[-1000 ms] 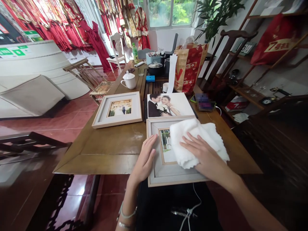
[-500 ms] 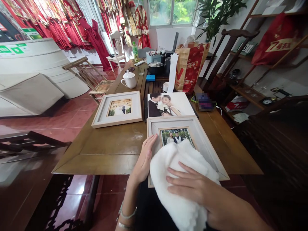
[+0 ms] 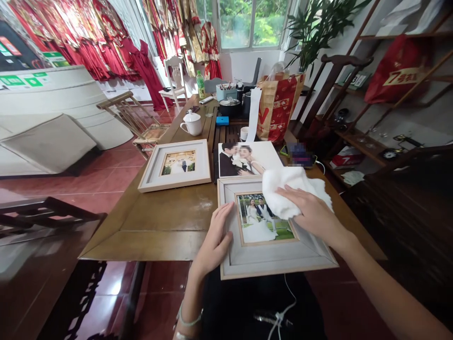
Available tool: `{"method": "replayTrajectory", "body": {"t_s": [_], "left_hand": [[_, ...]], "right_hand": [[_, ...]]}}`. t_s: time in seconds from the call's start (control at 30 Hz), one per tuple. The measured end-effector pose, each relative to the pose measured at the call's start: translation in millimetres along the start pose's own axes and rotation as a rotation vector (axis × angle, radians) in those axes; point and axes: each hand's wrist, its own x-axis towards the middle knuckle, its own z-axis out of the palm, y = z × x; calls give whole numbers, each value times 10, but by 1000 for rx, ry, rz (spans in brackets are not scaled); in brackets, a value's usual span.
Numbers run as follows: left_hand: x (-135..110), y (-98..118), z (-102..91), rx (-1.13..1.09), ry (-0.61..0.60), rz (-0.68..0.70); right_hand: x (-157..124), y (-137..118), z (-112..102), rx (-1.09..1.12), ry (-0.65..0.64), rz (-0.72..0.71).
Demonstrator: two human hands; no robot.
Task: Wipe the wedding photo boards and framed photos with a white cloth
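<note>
A light wooden picture frame [image 3: 276,261] holding an outdoor wedding photo [image 3: 260,222] lies at the table's near edge, its lower part jutting over it. My left hand [image 3: 214,238] grips its left side, fingertips on the face of the border. My right hand [image 3: 313,212] presses a bunched white cloth [image 3: 288,186] onto the frame's upper right, covering that corner of the photo. The fingers lie over the cloth, and part of it is hidden beneath them. Just behind the frame is a white-edged couple photo panel [image 3: 267,158]. A second picture frame [image 3: 175,183] rests to the left.
On the wooden table [image 3: 159,217] stand a white lidded mug [image 3: 192,124], a blue box [image 3: 222,121], a small white cup [image 3: 244,133] and a tall paper bag [image 3: 278,106]. A phone-like device [image 3: 300,155] with a white cable is at right. A bamboo chair [image 3: 141,125] stands left.
My right hand has carried the cloth up and right across the frame, uncovering most of the photo and the lower border. My left hand stays on the left side. The view has tilted slightly.
</note>
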Motion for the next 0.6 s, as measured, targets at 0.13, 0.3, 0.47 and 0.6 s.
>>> {"method": "replayTrajectory", "body": {"t_s": [0.13,0.3,0.47,0.6], "left_hand": [[-2,11,0,2,7,14],[-22,-8,19,-13,34,18],[-6,3,19,-12,42,35],[23,45,-4,-10,22,47]], "right_hand": [[502,-37,140,102,18,-212],[911,-373,339,158,-129,-543],[952,-525,337,120,-184,-596],[805,-398,225,8,-205,-491]]}}
